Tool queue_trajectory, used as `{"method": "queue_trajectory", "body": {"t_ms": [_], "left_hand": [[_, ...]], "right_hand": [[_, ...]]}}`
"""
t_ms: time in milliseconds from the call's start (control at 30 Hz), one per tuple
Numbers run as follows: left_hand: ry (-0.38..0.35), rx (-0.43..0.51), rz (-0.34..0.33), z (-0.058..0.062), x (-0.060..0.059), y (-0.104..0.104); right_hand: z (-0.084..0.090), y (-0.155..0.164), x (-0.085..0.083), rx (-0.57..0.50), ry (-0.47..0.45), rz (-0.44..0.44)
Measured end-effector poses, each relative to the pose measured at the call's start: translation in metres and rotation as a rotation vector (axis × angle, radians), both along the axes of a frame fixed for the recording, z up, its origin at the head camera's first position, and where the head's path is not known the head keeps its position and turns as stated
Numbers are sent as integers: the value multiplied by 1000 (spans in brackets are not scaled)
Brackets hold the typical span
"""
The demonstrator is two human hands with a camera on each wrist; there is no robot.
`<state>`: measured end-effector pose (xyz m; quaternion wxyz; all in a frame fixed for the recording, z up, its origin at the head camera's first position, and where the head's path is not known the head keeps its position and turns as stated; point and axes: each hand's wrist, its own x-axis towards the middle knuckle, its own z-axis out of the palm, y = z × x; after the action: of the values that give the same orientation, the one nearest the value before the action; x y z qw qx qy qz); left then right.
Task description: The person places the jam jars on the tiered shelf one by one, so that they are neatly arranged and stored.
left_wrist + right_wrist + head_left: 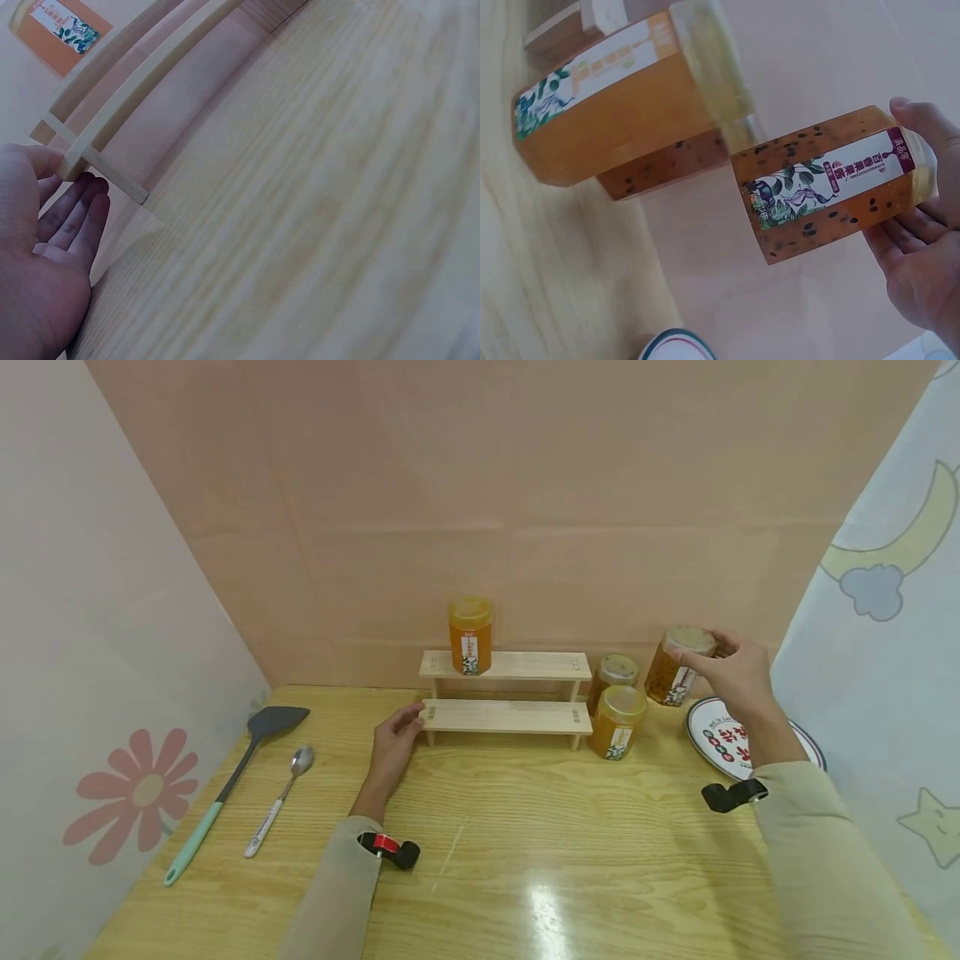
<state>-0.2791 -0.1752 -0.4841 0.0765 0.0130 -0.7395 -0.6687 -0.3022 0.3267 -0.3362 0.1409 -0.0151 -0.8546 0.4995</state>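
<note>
jar (pixel 677 670) | upright, slightly tilted | held at lid by right hand (pixel 738 675)

Two jars (pixel 617 706) crowd the right end of the wooden rack (pixel 506 716), the plate (pixel 720 739) just beyond; the table (pixel 525 827) in front lies open

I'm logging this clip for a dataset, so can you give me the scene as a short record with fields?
setting: wooden table, pink backdrop
left hand: touches left end of the two-tier wooden rack
right hand: grips a seeded jar by its lid end, lifted above the table
on rack: one orange jar on the top tier
beside rack: two jars on the table
right side: plate
left side: spatula, spoon
</note>
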Motion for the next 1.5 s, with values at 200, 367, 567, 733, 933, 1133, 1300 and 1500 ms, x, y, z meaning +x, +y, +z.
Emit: {"method": "queue_trajectory", "body": {"t_ms": [200,367,567,733,933,1133,1300,1500], "left_hand": [[7,-12,4,0,1,1],[13,-18,11,1,1,1],[-3,4,4,0,0,1],[-5,15,2,-1,-1,1],[-3,-2,13,0,-1,5],[-6,3,3,2,1,6],[-30,26,-16,3,0,6],[-15,18,-16,6,1,9]], "right_hand": [[20,-13,5,21,-5,-5],[29,-30,2,-3,24,22],[33,-56,-6,-63,49,88],[32,-79,-15,-87,32,148],[28,-105,-25,-106,34,181],[24,-129,-31,-125,28,185],[23,-144,-38,-135,11,197],[20,-156,-44,-126,-12,206]]}}
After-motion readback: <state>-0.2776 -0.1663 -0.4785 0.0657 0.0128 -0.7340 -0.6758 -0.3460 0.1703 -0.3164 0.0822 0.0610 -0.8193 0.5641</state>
